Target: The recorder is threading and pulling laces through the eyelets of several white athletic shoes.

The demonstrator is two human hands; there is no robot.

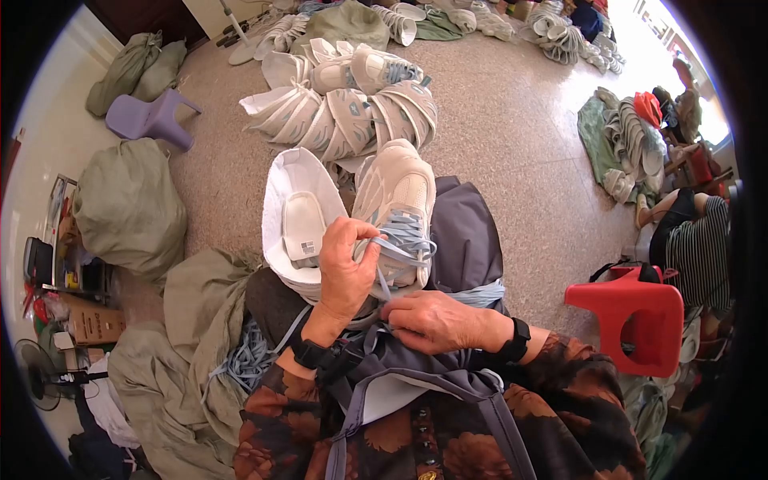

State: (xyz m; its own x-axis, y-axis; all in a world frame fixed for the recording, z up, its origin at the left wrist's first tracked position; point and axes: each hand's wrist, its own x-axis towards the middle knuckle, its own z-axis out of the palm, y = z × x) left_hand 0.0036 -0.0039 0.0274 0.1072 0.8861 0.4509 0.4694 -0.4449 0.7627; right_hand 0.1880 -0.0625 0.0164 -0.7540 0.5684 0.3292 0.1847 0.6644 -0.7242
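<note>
A pale beige and white sneaker (400, 192) rests on my lap, toe pointing away from me. My left hand (346, 268) pinches a light blue shoelace (404, 240) threaded across its eyelets. My right hand (436, 322) sits low at the heel end of the sneaker, fingers closed over the lace's lower part. To the left of the sneaker lies a stack of white shoe uppers (298, 216). A bunch of loose blue laces (248, 360) hangs at my left side.
A pile of matching sneakers and uppers (344, 104) lies on the speckled floor ahead. Green-grey sacks (128, 208) stand to the left, near a purple stool (152, 118). A red plastic stool (636, 316) is at the right, beside another person (688, 232) seated by more shoes.
</note>
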